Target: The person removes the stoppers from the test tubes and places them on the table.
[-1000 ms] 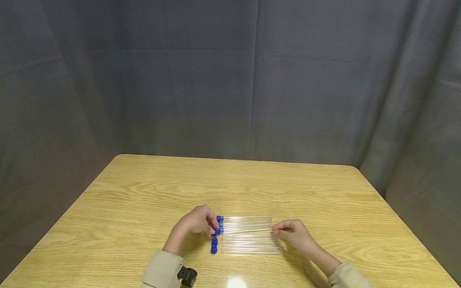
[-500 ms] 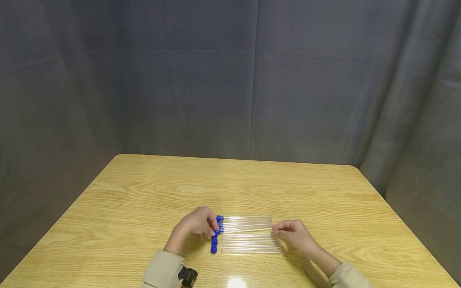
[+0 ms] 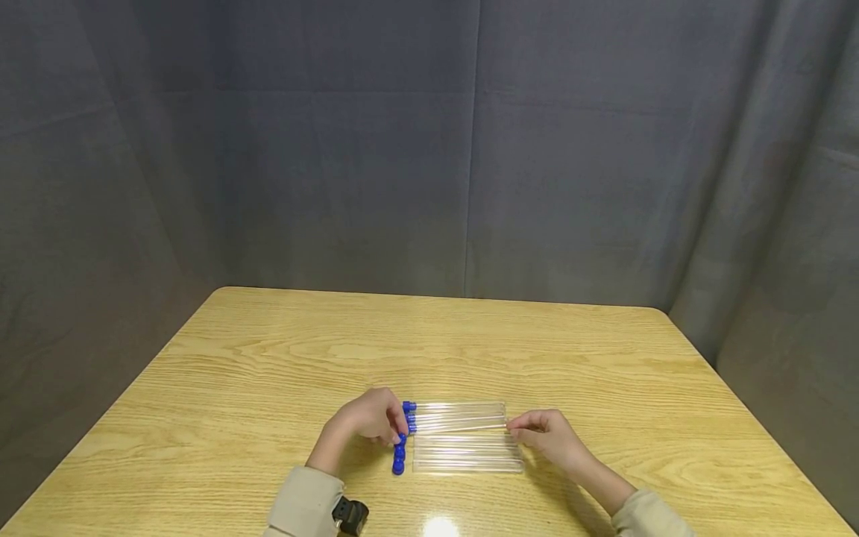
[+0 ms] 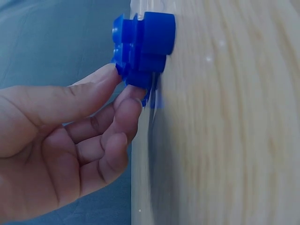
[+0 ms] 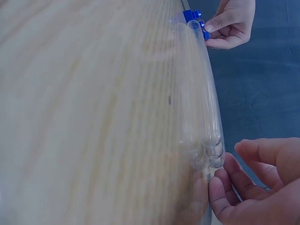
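My left hand (image 3: 369,414) pinches a blue stopper between thumb and forefinger, at the far end of a short row of loose blue stoppers (image 3: 399,459); in the left wrist view blue stoppers (image 4: 159,35) rise beyond the thumb. Beside that hand lie clear test tubes with blue stoppers (image 3: 411,418) at their left ends. Nearer me is a second group of clear test tubes (image 3: 467,455), with no stoppers in their left ends. My right hand (image 3: 546,432) has its fingertips at the rounded end of a stoppered tube; the right wrist view shows its thumb apart from the forefinger.
A wood-grain table (image 3: 268,335) carries everything, with bare surface behind and on both sides of the tubes. Grey curtains (image 3: 349,149) stand behind and at the sides. A black device (image 3: 350,516) sits at the left sleeve.
The left hand has shifted slightly toward me, and the stopper in its fingers has come down into line with the other loose stoppers. The right hand has stayed at the tube end.
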`<state>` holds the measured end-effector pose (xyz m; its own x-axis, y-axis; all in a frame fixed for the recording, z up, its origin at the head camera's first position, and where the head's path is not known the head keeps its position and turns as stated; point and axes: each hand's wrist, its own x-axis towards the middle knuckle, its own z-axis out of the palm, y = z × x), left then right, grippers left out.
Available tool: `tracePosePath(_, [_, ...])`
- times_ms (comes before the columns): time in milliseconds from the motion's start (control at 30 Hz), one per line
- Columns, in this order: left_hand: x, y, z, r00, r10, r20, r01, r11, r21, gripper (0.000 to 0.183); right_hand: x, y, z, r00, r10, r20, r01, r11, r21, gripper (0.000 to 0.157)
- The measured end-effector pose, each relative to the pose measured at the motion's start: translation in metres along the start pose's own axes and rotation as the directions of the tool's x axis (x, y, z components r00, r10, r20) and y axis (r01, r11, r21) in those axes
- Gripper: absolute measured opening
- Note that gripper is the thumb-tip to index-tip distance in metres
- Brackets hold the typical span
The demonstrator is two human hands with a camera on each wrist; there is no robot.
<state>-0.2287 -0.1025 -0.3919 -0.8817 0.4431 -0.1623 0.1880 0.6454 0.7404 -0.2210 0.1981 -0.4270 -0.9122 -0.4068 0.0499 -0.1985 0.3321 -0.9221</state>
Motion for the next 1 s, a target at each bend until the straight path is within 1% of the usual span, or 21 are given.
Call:
tracePosePath(133, [0.000,0.000,0.000,1.000,0.007,0.003,-0.007,1.000,-0.011,0.014,0.000,0.000,0.000,1.000,0.014,-0.003,-0.014,1.000,-0.014,0.020])
tracePosePath(200, [0.000,-0.001,-0.001,1.000,0.007,0.003,-0.007,1.000,-0.014,0.014,0.000,0.000,0.000,1.000,0.004,0.004,-0.004,1.000,-0.020,0.020])
tracePosePath(433, [0.000,0.000,-0.002,1.000,-0.004,-0.010,0.004,1.000,-0.017,0.013,0.000,-0.003,-0.001,1.000,0.015,0.009,-0.015,1.000,-0.010,0.023])
tracePosePath(600, [-0.001,0.004,-0.004,0.999,0.019,-0.034,-0.019,1.000,-0.008,0.009,0.001,-0.005,-0.001,1.000,-0.017,0.001,0.017,1.000,-0.012,0.024])
tracePosePath(767, [0.002,0.007,-0.008,0.997,0.045,-0.063,-0.048,0.998,-0.051,0.006,0.005,-0.008,-0.001,0.998,-0.054,-0.036,0.052,0.997,-0.057,0.023])
tracePosePath(867, [0.005,0.007,-0.009,0.997,0.032,-0.075,-0.036,0.997,-0.064,0.007,0.009,-0.012,0.000,0.996,-0.077,-0.054,0.071,0.992,-0.105,0.020])
tracePosePath(1000, [0.009,0.007,-0.011,0.996,0.004,-0.085,-0.009,0.998,-0.062,0.007,0.014,-0.016,0.001,0.993,-0.108,-0.057,0.098,0.984,-0.145,0.016])
